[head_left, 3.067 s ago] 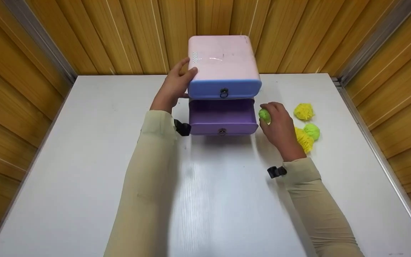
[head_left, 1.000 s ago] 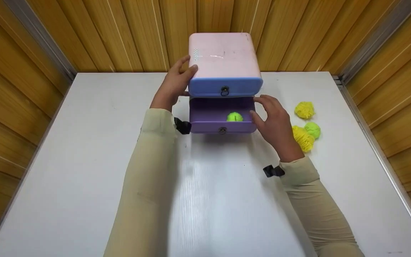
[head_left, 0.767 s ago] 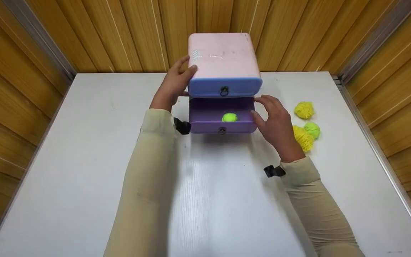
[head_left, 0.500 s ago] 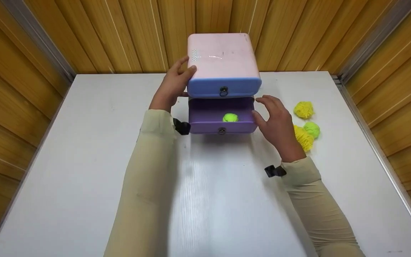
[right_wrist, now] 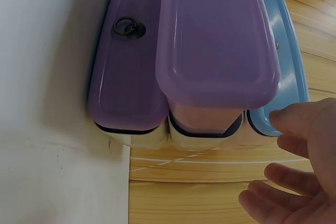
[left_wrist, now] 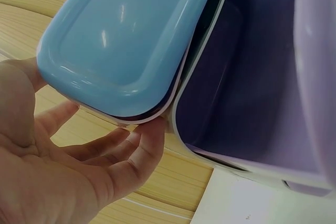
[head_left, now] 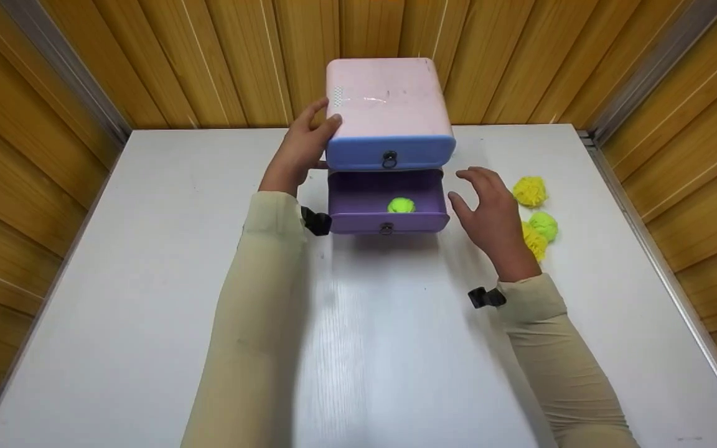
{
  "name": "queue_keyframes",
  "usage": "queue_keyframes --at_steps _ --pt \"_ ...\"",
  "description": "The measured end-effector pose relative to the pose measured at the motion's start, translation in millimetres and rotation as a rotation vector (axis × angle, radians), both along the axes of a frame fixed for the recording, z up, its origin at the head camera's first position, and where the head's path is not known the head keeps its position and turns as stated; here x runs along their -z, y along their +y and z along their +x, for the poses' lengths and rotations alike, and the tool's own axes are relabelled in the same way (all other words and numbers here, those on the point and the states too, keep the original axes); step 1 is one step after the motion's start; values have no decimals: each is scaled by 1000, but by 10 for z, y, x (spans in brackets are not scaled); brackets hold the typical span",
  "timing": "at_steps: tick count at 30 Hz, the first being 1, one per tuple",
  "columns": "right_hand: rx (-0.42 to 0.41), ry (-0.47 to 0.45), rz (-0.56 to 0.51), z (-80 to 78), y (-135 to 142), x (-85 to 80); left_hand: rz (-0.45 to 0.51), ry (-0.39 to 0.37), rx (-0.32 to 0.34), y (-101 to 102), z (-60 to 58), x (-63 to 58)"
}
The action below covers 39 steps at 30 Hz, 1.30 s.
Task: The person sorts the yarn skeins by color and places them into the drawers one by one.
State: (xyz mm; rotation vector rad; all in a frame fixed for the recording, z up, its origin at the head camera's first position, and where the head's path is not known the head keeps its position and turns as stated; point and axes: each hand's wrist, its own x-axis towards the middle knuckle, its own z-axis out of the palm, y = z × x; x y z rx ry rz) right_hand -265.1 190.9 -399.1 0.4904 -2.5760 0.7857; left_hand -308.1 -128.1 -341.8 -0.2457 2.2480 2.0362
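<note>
While the left grip (head_left: pixel 299 149) holds the stacked drawer unit (head_left: pixel 389 93) by its upper left side, the right grip (head_left: pixel 492 214) is empty, fingers parted, just beside the pulled-out purple drawer (head_left: pixel 358 224) without touching it. Behind that drawer's front panel lies a lime-green yarn-like ball (head_left: pixel 401 205); a second green ball (head_left: pixel 544 227) and two yellow yarn-like balls (head_left: pixel 530 191) rest on the bench (head_left: pixel 116 298), right of the unit. The balls look light, soft and hardly fragile, so a loose pinch across the middle should serve. The glossy drawer is probably thin, stiff, slippery plastic, best taken by its ring pull (head_left: pixel 386 229); the unit seems light enough to need steadying.
</note>
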Motion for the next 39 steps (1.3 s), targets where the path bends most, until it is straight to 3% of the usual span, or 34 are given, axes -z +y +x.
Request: queue_keyframes --at_steps 22,32,39 --pt "57 -47 23 -93 216 45 17 0 11 -1 5 -5" --pt "106 -127 48 -137 309 36 16 3 12 -9 -4 -14" --pt "103 -119 58 -185 400 78 -5 -6 7 -29 -15 -26"
